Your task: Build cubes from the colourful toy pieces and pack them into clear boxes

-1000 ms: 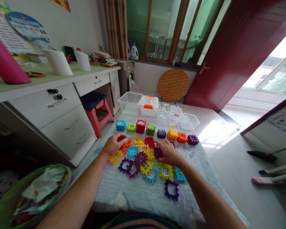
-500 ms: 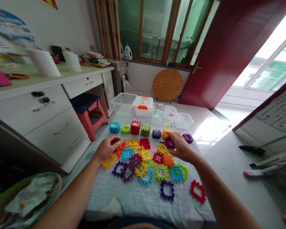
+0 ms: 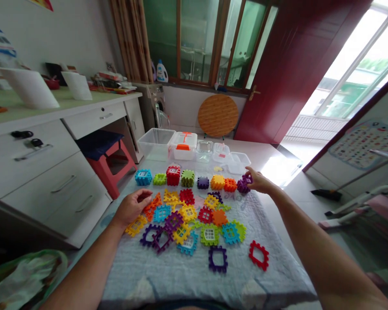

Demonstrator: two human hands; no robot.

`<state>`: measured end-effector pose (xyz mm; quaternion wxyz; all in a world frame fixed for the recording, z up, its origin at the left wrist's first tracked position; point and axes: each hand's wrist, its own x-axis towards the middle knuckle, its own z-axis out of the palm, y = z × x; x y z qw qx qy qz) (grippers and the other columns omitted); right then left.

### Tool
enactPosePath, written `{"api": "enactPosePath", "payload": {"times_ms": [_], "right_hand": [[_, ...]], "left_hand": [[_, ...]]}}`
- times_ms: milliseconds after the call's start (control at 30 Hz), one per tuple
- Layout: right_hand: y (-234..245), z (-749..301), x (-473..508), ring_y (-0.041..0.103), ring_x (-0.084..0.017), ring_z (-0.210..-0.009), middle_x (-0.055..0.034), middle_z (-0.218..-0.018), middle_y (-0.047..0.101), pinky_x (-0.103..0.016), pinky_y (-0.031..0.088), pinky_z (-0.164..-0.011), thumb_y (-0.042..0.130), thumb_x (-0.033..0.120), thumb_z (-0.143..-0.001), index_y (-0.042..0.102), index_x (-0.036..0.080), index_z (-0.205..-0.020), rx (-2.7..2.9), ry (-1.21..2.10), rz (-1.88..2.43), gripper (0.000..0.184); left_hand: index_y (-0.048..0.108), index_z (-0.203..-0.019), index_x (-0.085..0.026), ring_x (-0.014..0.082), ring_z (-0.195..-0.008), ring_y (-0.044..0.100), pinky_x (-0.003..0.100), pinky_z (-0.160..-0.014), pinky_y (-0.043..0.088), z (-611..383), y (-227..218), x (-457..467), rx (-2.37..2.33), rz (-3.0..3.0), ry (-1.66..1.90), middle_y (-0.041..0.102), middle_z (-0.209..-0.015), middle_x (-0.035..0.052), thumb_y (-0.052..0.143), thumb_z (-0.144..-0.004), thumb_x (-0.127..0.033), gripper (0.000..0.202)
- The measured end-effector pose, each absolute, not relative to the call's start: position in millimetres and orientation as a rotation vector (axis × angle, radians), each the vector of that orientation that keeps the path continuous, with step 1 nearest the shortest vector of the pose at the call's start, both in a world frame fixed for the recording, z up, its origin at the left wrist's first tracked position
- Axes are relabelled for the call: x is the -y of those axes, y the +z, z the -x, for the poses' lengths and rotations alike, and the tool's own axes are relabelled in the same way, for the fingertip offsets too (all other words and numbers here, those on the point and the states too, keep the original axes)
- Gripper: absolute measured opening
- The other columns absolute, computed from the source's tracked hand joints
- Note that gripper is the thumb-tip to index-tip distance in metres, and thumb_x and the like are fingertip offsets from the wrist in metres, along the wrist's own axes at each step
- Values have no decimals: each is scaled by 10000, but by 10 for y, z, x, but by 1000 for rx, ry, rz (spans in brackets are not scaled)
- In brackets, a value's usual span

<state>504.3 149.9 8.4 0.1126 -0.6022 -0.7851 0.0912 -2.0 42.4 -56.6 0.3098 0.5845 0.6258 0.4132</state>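
Note:
Several flat, toothed plastic tiles (image 3: 187, 219) in many colours lie scattered on a pale blue quilted cloth (image 3: 181, 271). Behind them stands a row of assembled cubes (image 3: 187, 177). My left hand (image 3: 131, 208) rests at the left edge of the tile pile, fingers loosely curled, touching an orange tile (image 3: 152, 202). My right hand (image 3: 258, 181) is stretched out to the right end of the row, fingers pinched on a purple piece beside the purple cube (image 3: 242, 185). A red frame tile (image 3: 258, 255) and a purple frame tile (image 3: 217, 259) lie apart at the front.
Clear plastic boxes (image 3: 155, 143) and a lidded box with an orange handle (image 3: 183, 145) stand behind the cubes. A white desk with drawers (image 3: 51, 168) and a red stool (image 3: 106, 159) are at the left. A green basket (image 3: 26, 275) sits at the lower left. A dark red door (image 3: 294, 73) stands open.
My right hand has moved from the middle of the tile pile out to the right end of the cube row. The left hand has stayed put. The view has swung to the right.

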Motion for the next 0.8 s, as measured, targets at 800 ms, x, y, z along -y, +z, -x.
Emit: {"api": "enactPosePath", "payload": {"times_ms": [800], "right_hand": [[-47, -4985, -1550, 543, -291, -1076, -119, -1220, 601, -386, 437, -897, 563, 71, -574, 327, 181, -1415, 2425, 356, 1775, 881]], "left_hand": [[656, -959, -173, 204, -788, 662, 292, -735, 528, 49, -638, -443, -1635, -1525, 1110, 710, -865, 45, 647, -705, -476, 396]]}}
